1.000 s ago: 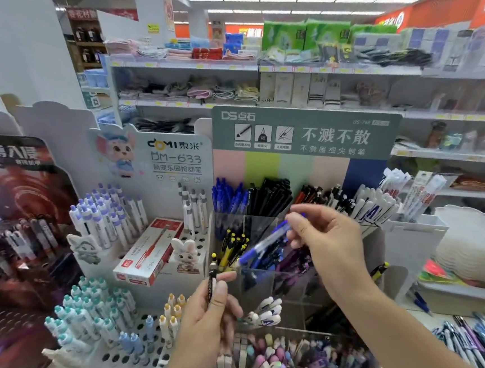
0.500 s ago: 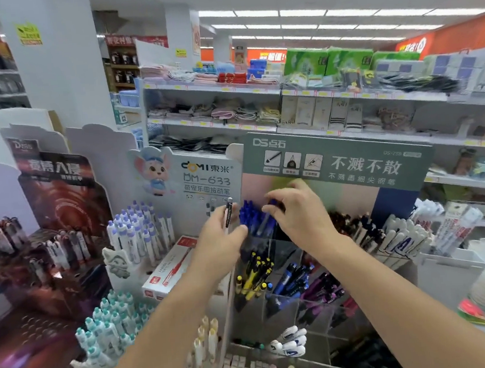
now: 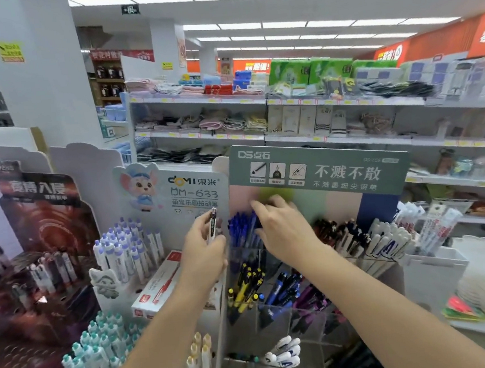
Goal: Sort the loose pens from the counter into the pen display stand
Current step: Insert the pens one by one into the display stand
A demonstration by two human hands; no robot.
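The pen display stand (image 3: pixel 319 174) has a green header card and clear tiered compartments. My left hand (image 3: pixel 204 247) holds a dark pen with a white barrel (image 3: pixel 213 223) upright, just left of the stand's top row. My right hand (image 3: pixel 280 229) reaches over the top back compartment, its fingers on the bunch of blue pens (image 3: pixel 241 231). Whether its fingers pinch a pen there is hidden by the hand. Lower compartments hold yellow-and-black pens (image 3: pixel 244 286) and dark blue pens (image 3: pixel 282 289).
A white cartoon-mouse stand (image 3: pixel 177 189) with purple-capped pens (image 3: pixel 130 252) and a red pen box (image 3: pixel 159 291) sits left. Teal-capped pens (image 3: pixel 99 340) stand in front of it. White pens (image 3: pixel 384 244) fill the stand's right side. Store shelves (image 3: pixel 257 100) run behind.
One second ago my right hand held a blue pen over the middle compartments. It has since reached up to the blue pens in the top row. My left hand rose with its pen.
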